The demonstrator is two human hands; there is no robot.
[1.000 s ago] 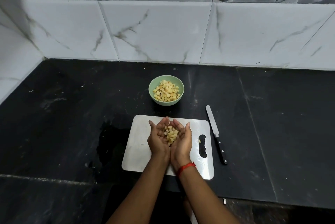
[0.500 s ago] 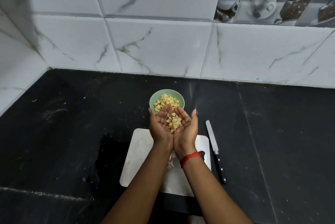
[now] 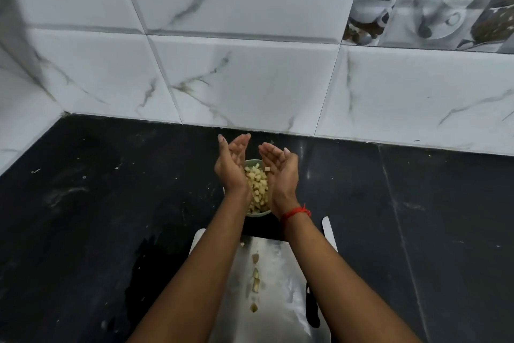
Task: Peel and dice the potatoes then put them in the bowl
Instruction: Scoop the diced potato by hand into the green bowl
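My left hand (image 3: 230, 164) and my right hand (image 3: 279, 171) hover side by side over the green bowl (image 3: 257, 214), palms facing each other and parted, fingers nearly straight. Through the gap between them I see pale diced potato (image 3: 257, 187) heaped in the bowl. One cube (image 3: 267, 169) sticks to my right palm. Most of the bowl's rim is hidden by my wrists. A few potato bits (image 3: 255, 277) lie in a line on the metal cutting board (image 3: 278, 287) below my forearms.
The knife (image 3: 328, 228) lies at the board's right edge, its blade partly hidden by my right forearm. The black counter (image 3: 111, 203) has a wet patch left of the board. White marble tiles (image 3: 250, 78) form the wall right behind the bowl.
My cupped hands carried the diced potato forward from over the board to above the bowl, then parted, and the pieces dropped into the bowl. The view tilted upward.
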